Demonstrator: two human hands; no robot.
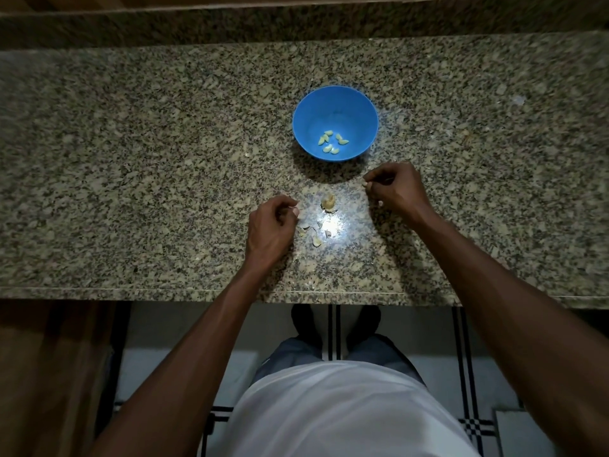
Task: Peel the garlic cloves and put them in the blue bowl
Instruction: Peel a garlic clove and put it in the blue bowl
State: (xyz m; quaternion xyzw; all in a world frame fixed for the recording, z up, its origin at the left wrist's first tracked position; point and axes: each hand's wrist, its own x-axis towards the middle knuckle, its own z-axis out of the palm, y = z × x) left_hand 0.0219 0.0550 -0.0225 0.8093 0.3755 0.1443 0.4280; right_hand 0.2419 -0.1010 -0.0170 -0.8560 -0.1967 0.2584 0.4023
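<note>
Granite table (131,159), blue bowl (335,123) already holding several peeled cloves (332,141). Right hand (393,190) pinches something small, probably a clove; left hand (272,222) is curled, contents unclear. Garlic (328,202) sits between them. Next: finish peeling, drop it in.

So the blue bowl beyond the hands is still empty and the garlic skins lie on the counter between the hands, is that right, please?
Not quite: the blue bowl is not empty. The head view shows several peeled garlic cloves lying in its bottom. The rest holds: the garlic skins lie on the counter between the left hand and right hand.
</note>
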